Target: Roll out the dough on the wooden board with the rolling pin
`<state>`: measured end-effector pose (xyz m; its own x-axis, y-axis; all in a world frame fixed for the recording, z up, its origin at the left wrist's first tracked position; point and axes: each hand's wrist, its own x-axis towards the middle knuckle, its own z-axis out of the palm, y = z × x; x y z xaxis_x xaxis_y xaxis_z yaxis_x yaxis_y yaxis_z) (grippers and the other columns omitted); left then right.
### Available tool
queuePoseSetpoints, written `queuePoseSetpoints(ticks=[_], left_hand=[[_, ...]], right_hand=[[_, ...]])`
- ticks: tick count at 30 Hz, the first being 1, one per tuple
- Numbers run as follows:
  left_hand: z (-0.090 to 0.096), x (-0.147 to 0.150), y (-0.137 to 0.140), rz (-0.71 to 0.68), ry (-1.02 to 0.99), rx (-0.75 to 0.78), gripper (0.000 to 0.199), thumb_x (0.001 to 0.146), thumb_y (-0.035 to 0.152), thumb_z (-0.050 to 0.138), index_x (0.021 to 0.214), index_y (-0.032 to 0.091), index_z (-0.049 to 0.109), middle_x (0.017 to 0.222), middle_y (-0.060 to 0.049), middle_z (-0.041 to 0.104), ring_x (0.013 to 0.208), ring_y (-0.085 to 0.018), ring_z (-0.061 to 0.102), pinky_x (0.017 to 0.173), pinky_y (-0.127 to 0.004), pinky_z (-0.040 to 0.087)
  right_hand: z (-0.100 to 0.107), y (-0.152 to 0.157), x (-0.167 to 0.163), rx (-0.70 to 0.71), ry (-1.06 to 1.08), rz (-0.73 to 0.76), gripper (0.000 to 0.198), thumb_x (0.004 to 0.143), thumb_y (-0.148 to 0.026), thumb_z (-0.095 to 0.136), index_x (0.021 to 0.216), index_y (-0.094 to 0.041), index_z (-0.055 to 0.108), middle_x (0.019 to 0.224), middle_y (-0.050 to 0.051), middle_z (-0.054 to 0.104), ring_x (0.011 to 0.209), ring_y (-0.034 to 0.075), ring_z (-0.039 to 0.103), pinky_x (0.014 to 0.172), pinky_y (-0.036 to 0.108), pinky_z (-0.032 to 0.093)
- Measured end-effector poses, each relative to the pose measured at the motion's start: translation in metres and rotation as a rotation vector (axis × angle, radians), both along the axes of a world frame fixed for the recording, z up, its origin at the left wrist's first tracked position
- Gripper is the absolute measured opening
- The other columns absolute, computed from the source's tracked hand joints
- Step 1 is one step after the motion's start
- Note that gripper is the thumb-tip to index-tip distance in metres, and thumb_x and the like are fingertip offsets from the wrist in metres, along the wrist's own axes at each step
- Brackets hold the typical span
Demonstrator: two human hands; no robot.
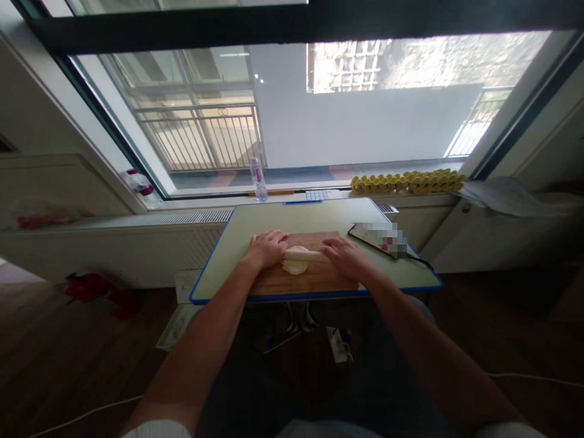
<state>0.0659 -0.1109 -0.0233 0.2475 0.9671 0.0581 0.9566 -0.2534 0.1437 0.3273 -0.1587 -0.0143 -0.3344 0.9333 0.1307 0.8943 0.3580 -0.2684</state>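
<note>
A pale rolling pin (pixel 310 255) lies crosswise over a flattened round of dough (pixel 295 266) on a wooden board (pixel 314 281). My left hand (pixel 268 248) is closed over the pin's left end. Over its right end rests my right hand (pixel 345 254), fingers curled down on it. The middle of the pin shows between the two hands, pressing across the upper part of the dough. Both ends of the pin are hidden beneath my hands.
The board sits on a small blue-edged table (pixel 255 215). A phone (pixel 378 238) with a cable lies at the right. On the windowsill stand a plastic bottle (pixel 258 180) and yellow egg trays (pixel 406 182). A power strip (pixel 336 345) is below the table.
</note>
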Motion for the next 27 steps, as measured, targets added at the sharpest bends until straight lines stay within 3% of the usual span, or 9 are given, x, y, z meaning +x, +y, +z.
queuePoseSetpoints(ticks=[4, 10, 17, 24, 27], left_hand=[[0.003, 0.001, -0.007, -0.026, 0.026, 0.024, 0.048, 0.102, 0.032, 0.042, 0.145, 0.026, 0.061, 0.162, -0.009, 0.052, 0.149, -0.028, 0.046, 0.125, -0.057, 0.032], [0.010, 0.005, -0.026, 0.023, 0.026, 0.099, 0.039, 0.102, 0.031, 0.043, 0.129, 0.028, 0.071, 0.145, -0.006, 0.067, 0.133, -0.022, 0.060, 0.119, -0.043, 0.042], [0.005, 0.010, -0.047, 0.156, -0.045, 0.185, 0.046, 0.106, 0.037, 0.033, 0.136, 0.029, 0.067, 0.153, -0.005, 0.062, 0.141, -0.029, 0.054, 0.121, -0.058, 0.037], [0.001, 0.014, -0.083, 0.140, -0.094, 0.289, 0.046, 0.105, 0.034, 0.034, 0.133, 0.026, 0.070, 0.153, -0.006, 0.062, 0.144, -0.027, 0.052, 0.123, -0.055, 0.036], [-0.003, 0.013, -0.085, 0.141, -0.110, 0.303, 0.048, 0.107, 0.036, 0.032, 0.134, 0.026, 0.070, 0.153, -0.006, 0.062, 0.145, -0.027, 0.052, 0.123, -0.056, 0.036]], right_hand=[[0.009, -0.007, -0.004, 0.017, -0.091, -0.066, 0.046, 0.109, -0.036, 0.033, 0.129, -0.024, 0.073, 0.145, 0.008, 0.067, 0.130, 0.024, 0.061, 0.109, 0.034, 0.043], [0.017, -0.012, -0.014, 0.103, -0.147, -0.219, 0.048, 0.109, -0.040, 0.031, 0.119, -0.022, 0.075, 0.127, 0.015, 0.074, 0.117, 0.037, 0.066, 0.100, 0.056, 0.045], [0.003, -0.020, -0.023, 0.152, -0.127, -0.290, 0.053, 0.110, -0.045, 0.027, 0.115, -0.026, 0.076, 0.129, 0.012, 0.072, 0.118, 0.032, 0.063, 0.101, 0.050, 0.042], [-0.017, -0.048, -0.022, 0.193, 0.096, -0.365, 0.051, 0.110, -0.050, 0.034, 0.143, -0.025, 0.064, 0.153, 0.009, 0.061, 0.140, 0.029, 0.051, 0.117, 0.047, 0.034], [-0.019, -0.046, -0.022, 0.185, 0.112, -0.352, 0.053, 0.110, -0.051, 0.035, 0.146, -0.024, 0.061, 0.156, 0.010, 0.057, 0.143, 0.029, 0.048, 0.119, 0.048, 0.032]])
